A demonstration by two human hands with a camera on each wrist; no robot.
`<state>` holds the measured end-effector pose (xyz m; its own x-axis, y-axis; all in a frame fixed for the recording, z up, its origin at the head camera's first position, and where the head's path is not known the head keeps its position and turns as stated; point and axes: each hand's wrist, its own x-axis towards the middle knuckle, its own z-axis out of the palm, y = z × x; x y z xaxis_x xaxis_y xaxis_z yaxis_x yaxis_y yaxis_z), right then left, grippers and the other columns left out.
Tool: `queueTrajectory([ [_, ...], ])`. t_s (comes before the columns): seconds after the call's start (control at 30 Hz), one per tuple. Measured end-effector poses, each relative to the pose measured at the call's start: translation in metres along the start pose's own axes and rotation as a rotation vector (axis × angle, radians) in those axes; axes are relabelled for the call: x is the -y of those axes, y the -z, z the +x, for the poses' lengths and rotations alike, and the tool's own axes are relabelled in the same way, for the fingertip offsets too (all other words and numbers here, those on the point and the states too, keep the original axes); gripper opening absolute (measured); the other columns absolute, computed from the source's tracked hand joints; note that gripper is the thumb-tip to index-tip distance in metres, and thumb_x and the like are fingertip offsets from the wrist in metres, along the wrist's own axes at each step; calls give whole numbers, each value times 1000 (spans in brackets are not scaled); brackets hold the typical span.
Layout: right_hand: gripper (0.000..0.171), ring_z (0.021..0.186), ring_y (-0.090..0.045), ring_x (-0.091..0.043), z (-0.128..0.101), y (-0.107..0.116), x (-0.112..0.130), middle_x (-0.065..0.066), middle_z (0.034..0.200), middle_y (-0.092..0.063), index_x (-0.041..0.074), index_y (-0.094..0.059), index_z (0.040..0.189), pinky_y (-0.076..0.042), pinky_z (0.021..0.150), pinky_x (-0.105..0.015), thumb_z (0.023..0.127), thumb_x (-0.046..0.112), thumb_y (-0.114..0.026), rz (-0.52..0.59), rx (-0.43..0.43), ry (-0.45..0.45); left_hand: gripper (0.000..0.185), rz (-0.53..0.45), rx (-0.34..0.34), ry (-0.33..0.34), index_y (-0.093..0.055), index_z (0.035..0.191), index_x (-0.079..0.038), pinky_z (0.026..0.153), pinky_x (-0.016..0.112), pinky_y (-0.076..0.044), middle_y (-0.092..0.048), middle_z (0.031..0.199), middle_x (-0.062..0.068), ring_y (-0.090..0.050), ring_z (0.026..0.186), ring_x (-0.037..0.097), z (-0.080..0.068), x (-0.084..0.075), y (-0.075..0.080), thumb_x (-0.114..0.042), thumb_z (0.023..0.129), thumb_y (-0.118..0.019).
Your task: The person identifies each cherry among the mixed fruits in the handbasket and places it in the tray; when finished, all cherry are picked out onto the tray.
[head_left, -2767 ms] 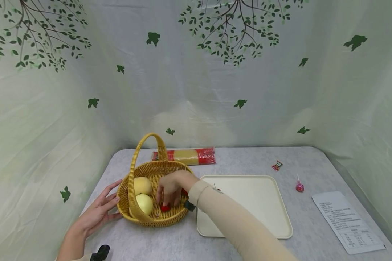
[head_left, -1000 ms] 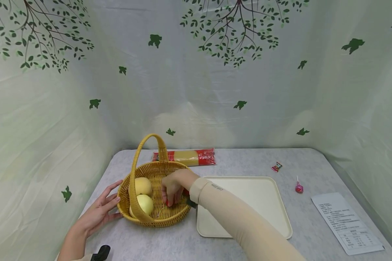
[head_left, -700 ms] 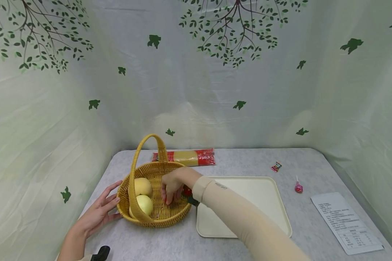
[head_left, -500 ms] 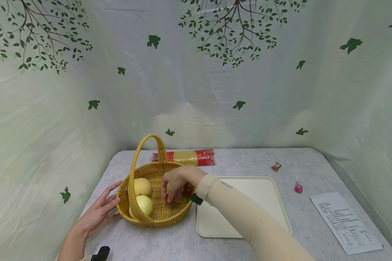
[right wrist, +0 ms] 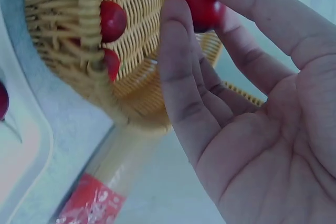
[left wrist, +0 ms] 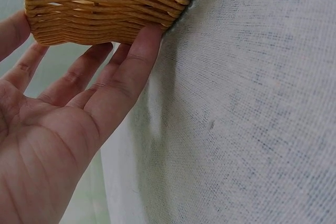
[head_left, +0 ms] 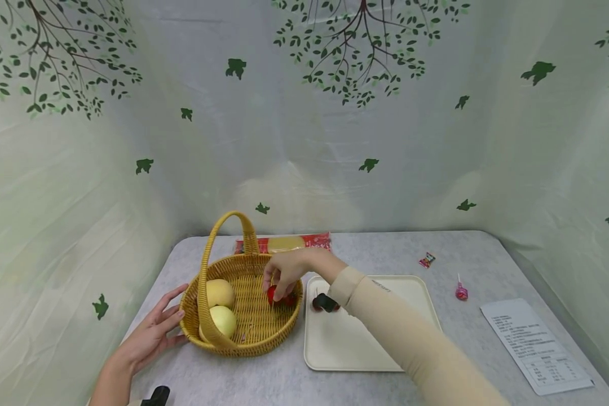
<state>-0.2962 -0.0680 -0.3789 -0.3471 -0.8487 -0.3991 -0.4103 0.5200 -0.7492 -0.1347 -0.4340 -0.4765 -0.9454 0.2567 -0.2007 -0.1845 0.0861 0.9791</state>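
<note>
Red fruit sits pinched between the fingertips of the right hand, within the outline of the wicker basket and toward its right rim. Skin so smooth could slip, so a light, even pinch should serve better than a squeeze. Other red fruits lie close by at the basket's right wall; lifting straight up before going sideways would spare them a knock. The left hand rests extended fingers on the basket's left wall, near the worktop's left edge, probably a useful brace against tipping. Just beyond the right rim, well in from the worktop's right edge, the tray carries a dark red fruit near its back left corner.
</note>
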Motion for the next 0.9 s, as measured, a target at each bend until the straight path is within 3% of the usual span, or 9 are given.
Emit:
queueTrajectory([
  [0.17, 20, 80, -64, -10, -13, 8, -11, 0, 98, -68, 8, -73, 115, -58, 77, -32, 96, 7, -79, -60, -65, 65, 64, -21, 22, -14, -12, 171, -38, 98, 38, -60, -60, 138, -24, -62, 127, -4, -1, 1, 0, -18, 118, -41],
  [0.27, 21, 84, -61, -10, -24, 11, -16, 0, 103, -67, 7, -71, 117, -56, 77, -28, 97, 6, -77, -64, -92, 93, 64, -22, 15, -15, -12, 172, -37, 98, 38, -60, -60, 138, -24, -62, 127, -4, 0, 1, 0, -18, 118, -41],
  [0.37, 21, 90, -64, -12, -34, 14, -21, -3, 109, -71, 11, -73, 119, -59, 81, -32, 98, 6, -74, -61, -106, 118, 64, -23, 14, -16, -10, 172, -36, 98, 38, -60, -60, 138, -23, -62, 127, -3, 0, 1, 0, -18, 118, -41],
  [0.47, 22, 94, -69, -14, -44, 17, -28, -1, 112, -74, 16, -78, 119, -62, 90, -43, 100, 7, -73, -61, -127, 123, 64, -26, 19, -19, -10, 172, -35, 98, 38, -60, -60, 138, -23, -62, 127, -3, 0, 1, 0, -17, 118, -40],
  [0.6, 21, 91, -69, -12, -55, 20, -38, 4, 109, -74, 13, -80, 120, -62, 92, -47, 100, 10, -74, -79, -176, 113, 64, -25, 20, -18, -11, 172, -37, 98, 38, -60, -60, 138, -24, -63, 127, -3, 0, 1, 0, -18, 118, -41],
  [0.77, 26, 95, -64, -16, -68, 22, -50, 4, 108, -75, 10, -79, 123, -57, 83, -29, 97, 7, -76, -93, -233, 102, 64, -26, 22, -10, -12, 172, -39, 98, 38, -60, -60, 138, -25, -63, 127, -4, 0, 1, 0, -19, 118, -41],
  [0.9, 33, 104, -66, -18, -80, 22, -59, 3, 115, -75, 14, -78, 124, -58, 88, -28, 94, 2, -73, -70, -259, 77, 65, -24, 22, -12, -11, 172, -38, 98, 37, -60, -60, 138, -25, -63, 127, -4, -1, 2, 0, -18, 118, -41],
])
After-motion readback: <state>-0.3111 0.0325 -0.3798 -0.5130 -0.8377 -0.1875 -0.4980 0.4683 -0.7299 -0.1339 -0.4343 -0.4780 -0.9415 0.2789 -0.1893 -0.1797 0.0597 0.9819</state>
